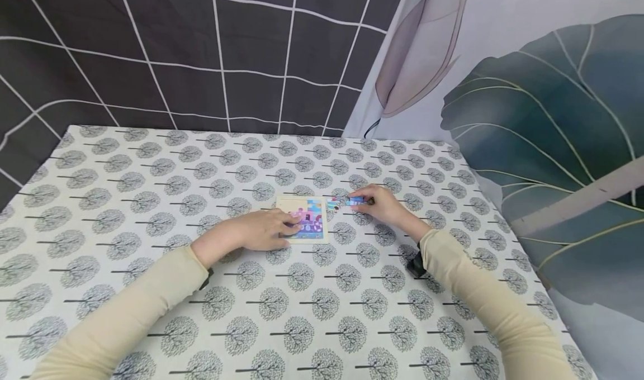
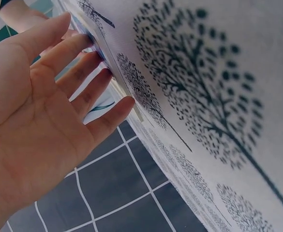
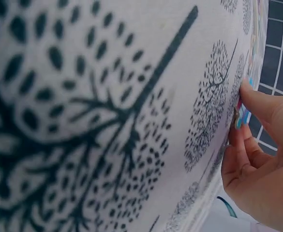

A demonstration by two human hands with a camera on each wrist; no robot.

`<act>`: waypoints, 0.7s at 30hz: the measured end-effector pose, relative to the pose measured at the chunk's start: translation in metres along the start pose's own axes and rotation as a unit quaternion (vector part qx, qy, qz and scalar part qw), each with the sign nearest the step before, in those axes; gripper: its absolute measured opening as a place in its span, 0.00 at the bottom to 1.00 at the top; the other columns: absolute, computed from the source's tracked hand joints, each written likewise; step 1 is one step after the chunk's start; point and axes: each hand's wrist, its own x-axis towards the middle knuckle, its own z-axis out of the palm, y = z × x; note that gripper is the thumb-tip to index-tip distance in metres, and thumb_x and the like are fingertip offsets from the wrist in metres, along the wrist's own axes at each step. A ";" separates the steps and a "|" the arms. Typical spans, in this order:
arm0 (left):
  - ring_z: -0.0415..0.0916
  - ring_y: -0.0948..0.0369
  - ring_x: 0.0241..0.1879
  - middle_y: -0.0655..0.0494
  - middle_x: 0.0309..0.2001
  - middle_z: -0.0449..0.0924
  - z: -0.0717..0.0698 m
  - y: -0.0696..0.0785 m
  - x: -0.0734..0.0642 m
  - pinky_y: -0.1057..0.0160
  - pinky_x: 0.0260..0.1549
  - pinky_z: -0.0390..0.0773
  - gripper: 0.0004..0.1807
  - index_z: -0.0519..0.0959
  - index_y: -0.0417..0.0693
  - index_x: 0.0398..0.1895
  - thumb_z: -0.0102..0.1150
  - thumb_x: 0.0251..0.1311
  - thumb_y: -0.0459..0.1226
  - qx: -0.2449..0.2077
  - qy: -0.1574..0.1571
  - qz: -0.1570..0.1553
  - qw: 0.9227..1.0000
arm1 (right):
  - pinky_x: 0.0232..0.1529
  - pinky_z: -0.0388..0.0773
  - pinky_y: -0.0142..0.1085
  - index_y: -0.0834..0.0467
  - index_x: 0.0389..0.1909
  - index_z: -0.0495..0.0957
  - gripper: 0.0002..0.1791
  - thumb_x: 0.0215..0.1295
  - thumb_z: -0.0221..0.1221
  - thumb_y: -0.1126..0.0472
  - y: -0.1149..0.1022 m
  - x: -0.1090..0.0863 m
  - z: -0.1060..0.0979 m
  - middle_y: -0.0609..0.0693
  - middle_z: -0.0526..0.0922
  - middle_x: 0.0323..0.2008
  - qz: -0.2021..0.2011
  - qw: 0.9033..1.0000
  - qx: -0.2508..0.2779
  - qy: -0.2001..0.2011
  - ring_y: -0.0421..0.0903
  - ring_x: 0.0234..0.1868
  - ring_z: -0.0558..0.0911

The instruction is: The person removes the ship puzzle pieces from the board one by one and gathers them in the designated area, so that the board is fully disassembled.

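A small picture puzzle (image 1: 313, 233) in pink, purple and blue lies in a cream tray (image 1: 325, 236) on the table, with bare cream backing at its upper left. Over the tray's left part is my left hand (image 1: 266, 229), fingers extended and fingertips on the puzzle. The left wrist view shows those fingers (image 2: 81, 72) nearly straight, reaching to the tray edge. Right of the tray, my right hand (image 1: 381, 204) pinches a blue puzzle piece (image 1: 356, 200) between thumb and fingers. In the right wrist view the piece (image 3: 243, 118) shows partly, close over the cloth.
Several loose colourful puzzle pieces (image 1: 333, 204) lie between the tray and my right hand. A white cloth (image 1: 322, 279) printed with grey trees covers the table. Behind it hangs a dark grid-patterned curtain (image 1: 251, 44); a leaf-printed backdrop (image 1: 503, 89) stands at the right.
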 end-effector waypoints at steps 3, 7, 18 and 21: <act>0.53 0.47 0.69 0.49 0.70 0.54 0.001 -0.001 -0.001 0.48 0.69 0.52 0.27 0.63 0.44 0.67 0.46 0.67 0.45 -0.001 0.003 0.002 1.000 | 0.42 0.78 0.41 0.55 0.52 0.79 0.20 0.56 0.64 0.57 -0.003 0.000 0.001 0.58 0.78 0.47 -0.005 1.000 -0.019 -0.002 0.50 0.41 0.76; 0.54 0.47 0.68 0.49 0.70 0.54 0.001 0.000 -0.001 0.48 0.69 0.52 0.27 0.63 0.44 0.66 0.46 0.67 0.45 0.002 0.006 0.004 1.000 | 0.43 0.76 0.42 0.57 0.51 0.79 0.20 0.57 0.64 0.58 -0.006 -0.003 -0.001 0.59 0.76 0.47 -0.038 0.997 -0.064 0.003 0.49 0.38 0.74; 0.53 0.48 0.69 0.50 0.71 0.54 0.001 0.001 -0.003 0.48 0.69 0.52 0.27 0.63 0.44 0.66 0.47 0.67 0.45 -0.002 0.010 -0.002 1.000 | 0.39 0.73 0.38 0.57 0.54 0.77 0.22 0.57 0.63 0.57 -0.004 0.001 -0.008 0.57 0.76 0.43 -0.093 0.991 -0.094 -0.029 0.46 0.35 0.72; 0.53 0.48 0.69 0.51 0.71 0.54 0.001 0.000 -0.002 0.48 0.69 0.52 0.27 0.63 0.45 0.66 0.48 0.66 0.45 -0.006 0.009 -0.001 1.000 | 0.40 0.73 0.39 0.56 0.56 0.75 0.24 0.58 0.63 0.56 0.000 0.003 -0.011 0.58 0.75 0.47 -0.067 0.994 -0.056 -0.058 0.47 0.38 0.71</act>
